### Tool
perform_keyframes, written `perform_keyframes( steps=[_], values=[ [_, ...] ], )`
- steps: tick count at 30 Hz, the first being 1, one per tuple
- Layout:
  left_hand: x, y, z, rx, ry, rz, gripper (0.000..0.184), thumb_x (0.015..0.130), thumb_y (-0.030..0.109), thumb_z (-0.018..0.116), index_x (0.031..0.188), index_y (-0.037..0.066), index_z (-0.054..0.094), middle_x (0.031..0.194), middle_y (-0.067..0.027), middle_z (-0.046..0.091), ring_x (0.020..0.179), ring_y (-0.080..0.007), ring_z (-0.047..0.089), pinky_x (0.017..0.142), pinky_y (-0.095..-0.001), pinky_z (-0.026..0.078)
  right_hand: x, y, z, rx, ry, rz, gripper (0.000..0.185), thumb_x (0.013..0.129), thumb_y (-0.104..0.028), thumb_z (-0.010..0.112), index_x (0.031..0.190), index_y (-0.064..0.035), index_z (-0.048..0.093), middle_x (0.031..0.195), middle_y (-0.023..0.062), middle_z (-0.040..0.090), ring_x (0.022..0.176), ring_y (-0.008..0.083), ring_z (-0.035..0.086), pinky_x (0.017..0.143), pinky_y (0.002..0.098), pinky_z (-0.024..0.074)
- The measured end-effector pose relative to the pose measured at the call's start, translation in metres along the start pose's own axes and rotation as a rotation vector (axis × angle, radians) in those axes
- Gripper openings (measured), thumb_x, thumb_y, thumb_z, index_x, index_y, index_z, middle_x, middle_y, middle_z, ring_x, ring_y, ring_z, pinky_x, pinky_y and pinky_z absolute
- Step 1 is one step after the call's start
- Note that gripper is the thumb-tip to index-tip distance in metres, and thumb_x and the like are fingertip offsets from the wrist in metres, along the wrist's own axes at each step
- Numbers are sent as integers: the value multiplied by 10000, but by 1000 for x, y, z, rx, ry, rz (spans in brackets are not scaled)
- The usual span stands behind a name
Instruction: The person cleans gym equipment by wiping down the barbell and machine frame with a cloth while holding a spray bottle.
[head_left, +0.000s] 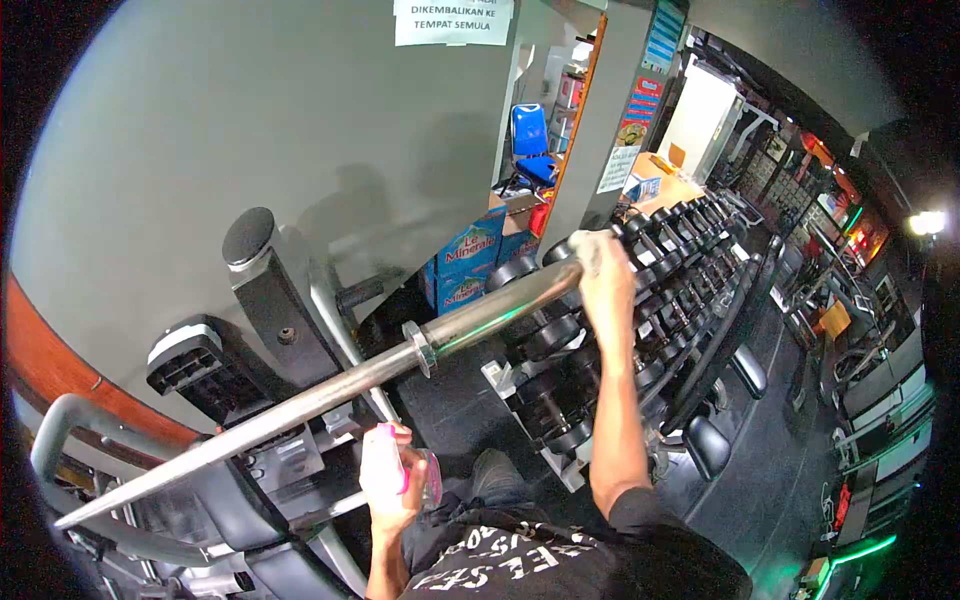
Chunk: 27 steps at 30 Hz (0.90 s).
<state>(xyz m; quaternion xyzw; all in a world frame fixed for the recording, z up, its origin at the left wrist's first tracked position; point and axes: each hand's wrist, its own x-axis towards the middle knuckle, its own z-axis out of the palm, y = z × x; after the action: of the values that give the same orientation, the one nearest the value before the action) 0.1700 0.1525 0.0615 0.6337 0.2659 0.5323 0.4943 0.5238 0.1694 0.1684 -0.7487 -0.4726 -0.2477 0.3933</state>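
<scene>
A steel barbell (318,398) runs diagonally across the view from lower left to its thick sleeve end at upper centre, with a collar ring (420,350) partway along. My right hand (610,290) is closed on a pale cloth (592,243) pressed against the sleeve's far end. Below the bar, close to my body, my left hand (392,505) grips a spray bottle (432,480) with a white and pink trigger head. The fingers of that hand are partly hidden behind the head.
A rack of dumbbells (548,335) stretches away beyond my right arm. Gym machine with black pads (262,290) stands at left beside the grey wall (250,120). Blue cartons (465,255) and a blue chair (530,130) are at the back. Black benches (708,448) stand at right.
</scene>
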Motion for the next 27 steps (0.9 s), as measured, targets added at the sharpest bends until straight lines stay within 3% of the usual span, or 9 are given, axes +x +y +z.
perform_keyframes(
  steps=[4,8,11,15,17,18,21,25,27],
  values=[
    [8,1,12,-113,-33,-32,396,748,-52,630,1123,-25,507,1084,-105,497,658,-93,535,585,-226,463,-37,-76,-5,174,-59,-120,209,739,44,581,940,-12,584,949,177,598,918,361,579,827,443,465],
    [18,6,22,-103,-105,-23,361,752,-49,637,1090,-20,514,1087,-104,485,658,-93,539,582,-225,461,-74,-140,-6,404,-195,-508,239,680,-100,704,894,-62,606,941,117,580,937,318,603,900,430,475],
    [21,7,22,-118,-118,-24,349,760,-44,639,1085,-21,513,1084,-109,482,653,-99,546,577,-227,464,-69,-126,-7,414,-238,-373,205,712,-105,674,906,-115,609,920,68,568,1014,281,577,892,409,485],
    [18,-1,13,-159,-104,42,387,758,-42,643,1120,-23,510,1084,-117,486,648,-104,552,572,-230,465,-23,-52,1,1,-72,-239,291,697,-8,630,973,-91,591,869,108,572,838,329,553,754,434,470],
    [12,-6,7,-40,-77,47,437,757,-32,646,1169,-19,502,1083,-121,492,646,-106,549,571,-231,464,10,-17,2,-138,-54,-48,203,784,-129,668,971,-98,595,878,141,587,846,358,562,744,458,462],
    [10,-7,6,-39,-71,46,437,757,-32,646,1169,-19,502,1083,-121,492,646,-106,549,571,-231,464,21,13,16,-100,-14,-34,210,837,-248,663,973,-103,594,871,155,610,839,378,588,737,482,469],
    [7,-5,2,-50,-60,25,464,761,-17,649,1197,-17,494,1083,-126,503,647,-112,546,574,-238,468,50,29,17,31,-191,241,211,852,-193,627,995,-46,578,934,199,657,925,380,630,748,429,494],
    [4,-3,-4,40,-75,59,520,764,-2,643,1255,-3,473,1074,-127,519,670,-120,551,596,-250,480,52,51,23,91,-309,236,288,850,-222,633,1081,-64,563,980,242,649,969,410,618,796,438,504],
    [2,-7,-6,3,-68,42,548,763,6,646,1280,3,463,1070,-127,525,679,-123,555,605,-254,483,38,44,16,211,-187,148,284,817,-132,661,1070,-54,558,961,231,656,958,406,624,788,427,508]
  ],
)
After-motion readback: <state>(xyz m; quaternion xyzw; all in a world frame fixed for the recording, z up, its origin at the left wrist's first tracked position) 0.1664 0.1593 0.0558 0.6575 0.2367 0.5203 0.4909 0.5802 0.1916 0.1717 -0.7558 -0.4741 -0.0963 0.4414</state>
